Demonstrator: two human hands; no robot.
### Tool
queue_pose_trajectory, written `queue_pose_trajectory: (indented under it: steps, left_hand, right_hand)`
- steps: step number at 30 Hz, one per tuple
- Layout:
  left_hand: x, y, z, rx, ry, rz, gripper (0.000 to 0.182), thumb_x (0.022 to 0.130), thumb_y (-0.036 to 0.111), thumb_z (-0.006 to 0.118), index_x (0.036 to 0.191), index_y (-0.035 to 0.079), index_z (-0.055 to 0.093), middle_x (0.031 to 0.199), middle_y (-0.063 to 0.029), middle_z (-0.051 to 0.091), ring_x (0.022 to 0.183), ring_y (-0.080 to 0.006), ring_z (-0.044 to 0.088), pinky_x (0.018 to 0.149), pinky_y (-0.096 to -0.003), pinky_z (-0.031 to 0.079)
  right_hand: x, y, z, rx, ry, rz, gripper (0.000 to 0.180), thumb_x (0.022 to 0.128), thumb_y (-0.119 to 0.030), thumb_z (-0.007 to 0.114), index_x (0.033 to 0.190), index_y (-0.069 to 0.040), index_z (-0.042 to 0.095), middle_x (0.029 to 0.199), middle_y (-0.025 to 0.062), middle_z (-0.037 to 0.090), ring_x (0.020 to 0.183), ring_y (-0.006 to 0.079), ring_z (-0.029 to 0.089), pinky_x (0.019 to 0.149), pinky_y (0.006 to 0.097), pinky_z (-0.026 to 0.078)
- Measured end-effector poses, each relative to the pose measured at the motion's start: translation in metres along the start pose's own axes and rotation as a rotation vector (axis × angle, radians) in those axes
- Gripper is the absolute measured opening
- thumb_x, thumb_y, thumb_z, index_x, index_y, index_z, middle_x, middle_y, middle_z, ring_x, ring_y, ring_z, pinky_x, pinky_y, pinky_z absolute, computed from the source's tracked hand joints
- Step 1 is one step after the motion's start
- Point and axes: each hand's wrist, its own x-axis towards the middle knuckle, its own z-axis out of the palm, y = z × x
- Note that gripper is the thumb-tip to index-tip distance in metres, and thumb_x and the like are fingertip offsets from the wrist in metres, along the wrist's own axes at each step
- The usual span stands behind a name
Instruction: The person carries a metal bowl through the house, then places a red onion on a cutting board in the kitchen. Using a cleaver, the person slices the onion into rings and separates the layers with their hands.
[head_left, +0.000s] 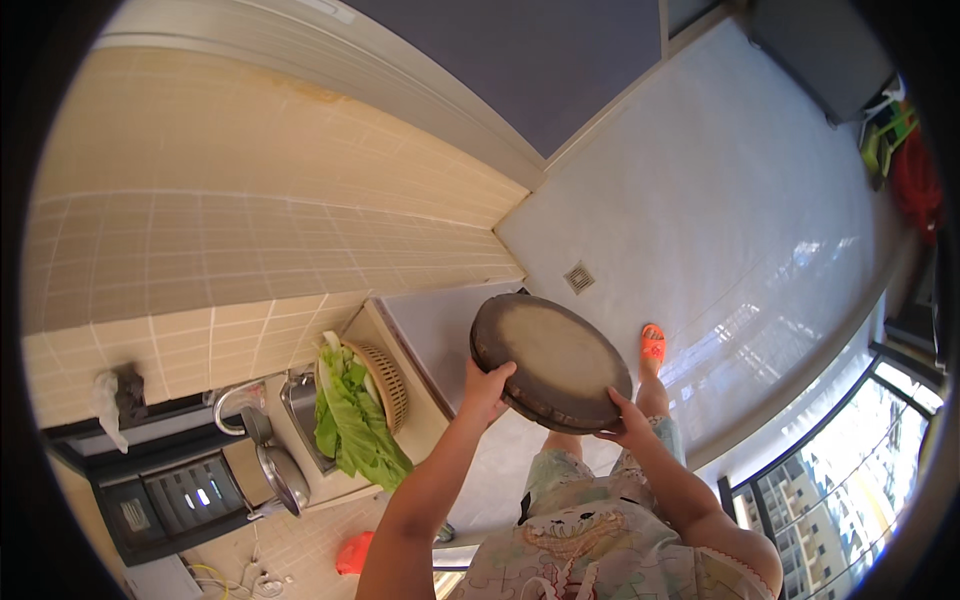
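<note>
A thick round wooden chopping block (559, 349), dark at its rim and paler in the middle, is held out in front of my body. My left hand (486, 390) grips its near left edge, thumb on the top face. On the near right edge, my right hand (630, 418) clasps the rim with the thumb on top. The block tilts, and the fingers beneath it are mostly hidden. Below the block are my legs, with an orange slipper (652, 343) on one foot.
To the left, leafy greens (352, 420) and a plastic basket (384, 382) rest by a sink (300, 405) with a curved faucet (225, 409). A metal pan (285, 480) stands beyond. The tiled floor (720, 187) has a drain (579, 277); windows (825, 480) lie right.
</note>
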Motion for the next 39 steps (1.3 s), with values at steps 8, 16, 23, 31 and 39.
queue_pose_trajectory:
  steps: [8,16,23,31,39]
  left_hand:
    - [-0.15,-0.087,0.061,-0.483,-0.126,0.018,0.092,0.078,0.016,0.076,0.141,0.006,0.009,0.13,-0.0204,0.044,0.108,-0.036,0.057,0.076,-0.0524,0.055]
    - [-0.233,-0.192,-0.001,-0.661,-0.316,-0.044,0.073,0.085,0.017,0.069,0.14,0.008,0.022,0.127,-0.0135,0.049,0.105,-0.0254,0.059,0.076,-0.0437,0.057]
    - [-0.344,-0.341,-0.118,-0.888,-0.209,0.268,0.069,0.085,0.018,0.069,0.139,0.01,0.027,0.121,-0.0114,0.054,0.099,-0.0211,0.061,0.068,-0.0349,0.058]
    - [-0.436,-0.464,-0.243,-1.163,0.131,0.512,0.074,0.083,0.009,0.068,0.142,0.011,0.024,0.114,-0.0102,0.059,0.089,-0.0156,0.064,0.058,-0.0251,0.054]
    - [-0.417,-0.5,-0.326,-1.423,0.372,0.616,0.061,0.084,0.002,0.063,0.136,0.011,0.034,0.099,-0.0059,0.063,0.068,-0.0106,0.059,0.048,-0.0212,0.042]
  right_hand:
    - [-0.142,-0.068,-0.081,0.098,-0.162,-0.457,0.051,0.091,-0.036,0.055,0.13,-0.003,0.047,0.126,0.0127,0.057,0.113,0.0283,0.056,0.096,0.042,0.046]
    - [-0.253,0.025,-0.083,-0.165,-0.137,-0.684,0.049,0.09,-0.03,0.055,0.13,-0.002,0.047,0.126,0.0107,0.056,0.113,0.0261,0.055,0.096,0.0393,0.045]
    - [-0.276,0.184,-0.051,-0.403,-0.168,-0.71,0.05,0.089,-0.032,0.059,0.127,-0.002,0.05,0.122,0.0103,0.059,0.108,0.0247,0.057,0.092,0.0372,0.047]
    - [-0.247,0.338,0.049,-0.677,-0.334,-0.547,0.052,0.086,-0.033,0.063,0.125,-0.002,0.051,0.123,0.0112,0.058,0.111,0.0248,0.055,0.093,0.0405,0.046]
    - [-0.174,0.409,0.183,-0.886,-0.504,-0.459,0.045,0.086,-0.033,0.063,0.12,-0.005,0.054,0.113,0.0092,0.061,0.096,0.023,0.059,0.083,0.037,0.049]
